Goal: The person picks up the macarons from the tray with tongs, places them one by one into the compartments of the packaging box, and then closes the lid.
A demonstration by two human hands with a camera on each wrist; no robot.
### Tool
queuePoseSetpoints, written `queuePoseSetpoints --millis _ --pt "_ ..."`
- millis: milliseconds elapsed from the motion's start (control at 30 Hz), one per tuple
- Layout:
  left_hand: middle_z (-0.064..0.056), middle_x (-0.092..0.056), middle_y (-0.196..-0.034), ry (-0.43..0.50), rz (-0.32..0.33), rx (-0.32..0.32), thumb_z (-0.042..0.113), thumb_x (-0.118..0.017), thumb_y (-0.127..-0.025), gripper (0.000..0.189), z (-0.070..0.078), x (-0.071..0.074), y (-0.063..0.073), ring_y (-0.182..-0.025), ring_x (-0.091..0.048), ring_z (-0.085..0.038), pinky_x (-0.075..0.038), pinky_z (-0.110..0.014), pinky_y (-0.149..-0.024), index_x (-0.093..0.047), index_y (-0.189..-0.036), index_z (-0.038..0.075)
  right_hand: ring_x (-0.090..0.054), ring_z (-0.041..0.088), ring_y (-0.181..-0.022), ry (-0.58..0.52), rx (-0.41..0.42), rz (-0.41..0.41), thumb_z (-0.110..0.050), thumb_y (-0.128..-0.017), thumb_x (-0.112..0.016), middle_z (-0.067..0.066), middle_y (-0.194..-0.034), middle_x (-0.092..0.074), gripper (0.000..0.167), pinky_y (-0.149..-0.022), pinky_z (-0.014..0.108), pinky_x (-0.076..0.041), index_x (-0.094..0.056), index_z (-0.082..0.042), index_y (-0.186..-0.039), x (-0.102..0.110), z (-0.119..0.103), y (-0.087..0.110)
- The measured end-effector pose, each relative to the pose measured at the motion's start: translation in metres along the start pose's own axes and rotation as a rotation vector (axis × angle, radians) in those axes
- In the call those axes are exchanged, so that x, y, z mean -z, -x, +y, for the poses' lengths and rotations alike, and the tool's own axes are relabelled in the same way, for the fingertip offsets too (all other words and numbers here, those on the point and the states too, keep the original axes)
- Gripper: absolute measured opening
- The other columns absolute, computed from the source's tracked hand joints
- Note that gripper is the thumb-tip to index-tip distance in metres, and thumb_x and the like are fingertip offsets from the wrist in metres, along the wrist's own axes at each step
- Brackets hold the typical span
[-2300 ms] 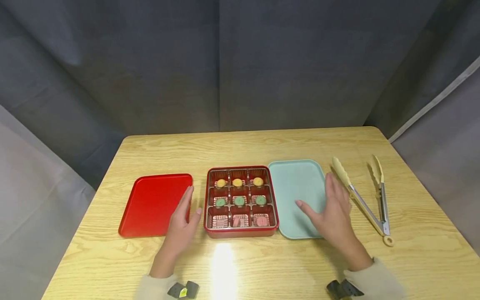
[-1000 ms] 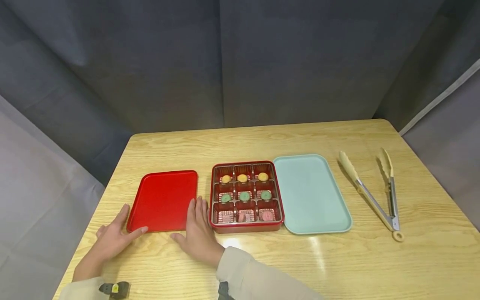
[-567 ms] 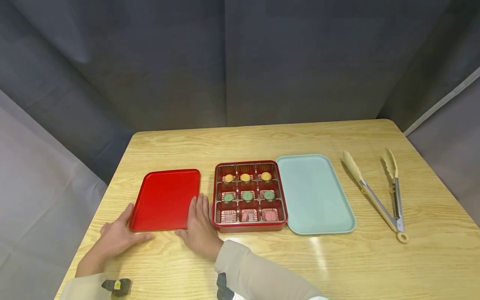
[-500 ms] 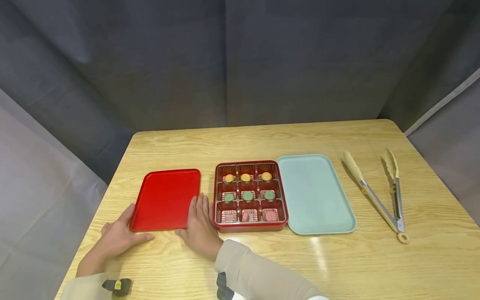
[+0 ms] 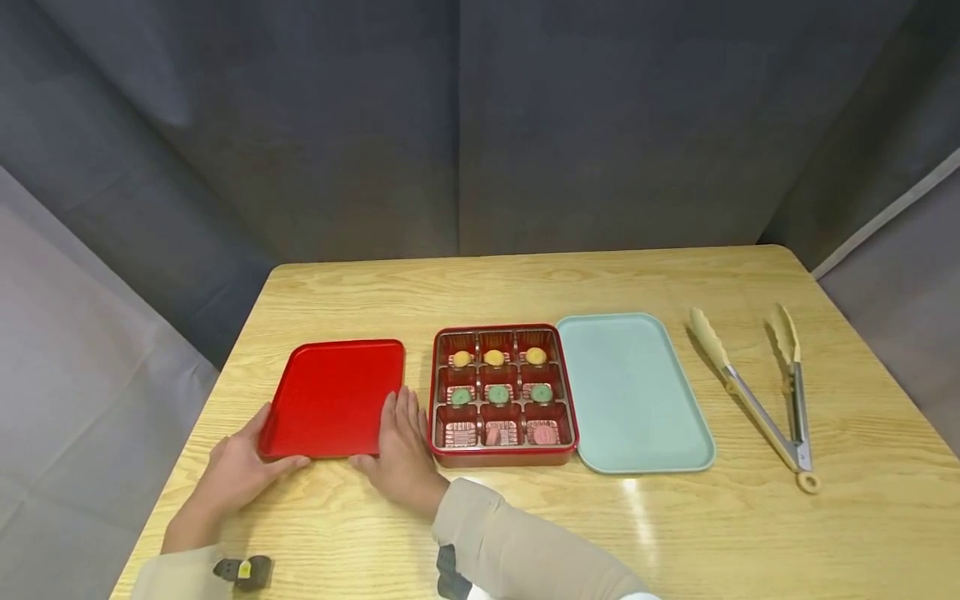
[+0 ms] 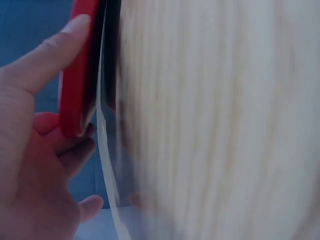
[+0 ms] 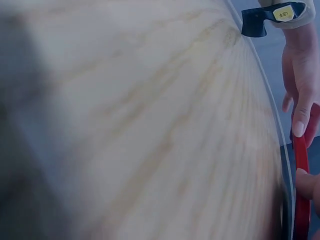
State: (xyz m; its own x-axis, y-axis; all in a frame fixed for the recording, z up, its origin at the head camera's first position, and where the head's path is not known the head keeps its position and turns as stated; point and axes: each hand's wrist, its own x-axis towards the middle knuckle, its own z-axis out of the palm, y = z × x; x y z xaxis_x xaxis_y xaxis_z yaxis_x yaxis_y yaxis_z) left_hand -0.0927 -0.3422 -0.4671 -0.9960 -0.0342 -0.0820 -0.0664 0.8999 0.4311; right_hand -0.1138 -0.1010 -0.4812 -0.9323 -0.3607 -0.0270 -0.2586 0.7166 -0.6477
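A flat, square red lid [image 5: 337,392] lies at the left of the table in the head view. My left hand [image 5: 236,475] grips its near left corner, thumb along the front edge and fingers at the left side. My right hand [image 5: 405,458] holds the near right corner, its fingers along the right side, between lid and box. In the left wrist view, the left thumb presses the rim of the lid [image 6: 75,95]. Both thumbs meet the lid's front rim [image 7: 301,155] in the right wrist view. Beside the right hand stands a red box [image 5: 504,458] with a divided insert.
Yellow, green and pink round pieces sit in the box's compartments; the near left compartment holds none. A pale teal tray [image 5: 637,392] touches the box's right side. Open tongs [image 5: 765,425] with cream tips lie farther right. Dark curtains [image 5: 600,125] hang behind the table.
Both hands have moved left onto the lid; the right came across from over the teal tray. In the last half second the fingers have settled on the lid's corners, with little other motion.
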Motion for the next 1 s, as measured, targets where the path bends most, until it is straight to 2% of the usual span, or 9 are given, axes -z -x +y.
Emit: queuePoseSetpoints --millis 200,500,633,767,1000 --pt "-0.033 -0.037 -0.14 0.047 -0.023 0.064 0.061 -0.074 -0.068 0.118 0.006 0.011 0.009 -0.122 -0.041 -0.051 -0.04 -0.063 -0.092 -0.018 -0.147 -0.007 -0.002 0.03 -0.145 -0.099 -0.017 -0.011 -0.046 -0.079 -0.071 0.017 -0.157 -0.006 0.101 -0.118 0.041 -0.011 -0.015 0.0 -0.15 0.003 -0.004 0.002" --pt "-0.032 -0.035 -0.142 0.135 0.025 0.055 0.052 -0.075 -0.073 0.111 0.02 0.033 0.021 -0.123 -0.04 -0.049 -0.043 -0.062 -0.089 -0.015 -0.149 -0.003 0.004 0.024 -0.146 -0.195 0.017 -0.01 -0.046 -0.081 -0.07 0.01 -0.159 0.0 0.102 -0.117 0.043 -0.014 -0.009 -0.005 -0.151 0.03 -0.019 0.006" --pt "-0.031 -0.035 -0.143 0.156 0.038 0.031 0.051 -0.074 -0.074 0.109 0.034 0.038 0.015 -0.124 -0.04 -0.048 -0.042 -0.062 -0.091 -0.014 -0.149 -0.001 0.008 0.018 -0.145 -0.239 0.004 -0.003 -0.044 -0.081 -0.07 0.004 -0.159 0.005 0.102 -0.116 0.042 -0.015 -0.007 -0.009 -0.152 0.051 -0.022 0.006" --pt "-0.029 -0.037 -0.143 0.162 0.067 -0.035 0.05 -0.073 -0.076 0.106 0.05 0.04 0.006 -0.122 -0.043 -0.047 -0.044 -0.06 -0.09 -0.016 -0.149 -0.001 0.011 0.015 -0.144 -0.279 -0.018 0.019 -0.042 -0.08 -0.071 -0.001 -0.158 0.009 0.103 -0.115 0.041 -0.016 -0.004 -0.012 -0.153 0.073 -0.018 0.006" --pt "-0.021 -0.037 -0.146 0.234 0.095 -0.091 0.052 -0.073 -0.075 0.104 0.079 0.034 -0.011 -0.126 -0.041 -0.043 -0.043 -0.06 -0.093 -0.018 -0.151 0.006 0.007 0.023 -0.146 -0.289 0.02 0.085 -0.039 -0.08 -0.073 0.003 -0.158 0.008 0.104 -0.113 0.046 -0.022 -0.004 -0.008 -0.152 0.106 -0.001 0.009"
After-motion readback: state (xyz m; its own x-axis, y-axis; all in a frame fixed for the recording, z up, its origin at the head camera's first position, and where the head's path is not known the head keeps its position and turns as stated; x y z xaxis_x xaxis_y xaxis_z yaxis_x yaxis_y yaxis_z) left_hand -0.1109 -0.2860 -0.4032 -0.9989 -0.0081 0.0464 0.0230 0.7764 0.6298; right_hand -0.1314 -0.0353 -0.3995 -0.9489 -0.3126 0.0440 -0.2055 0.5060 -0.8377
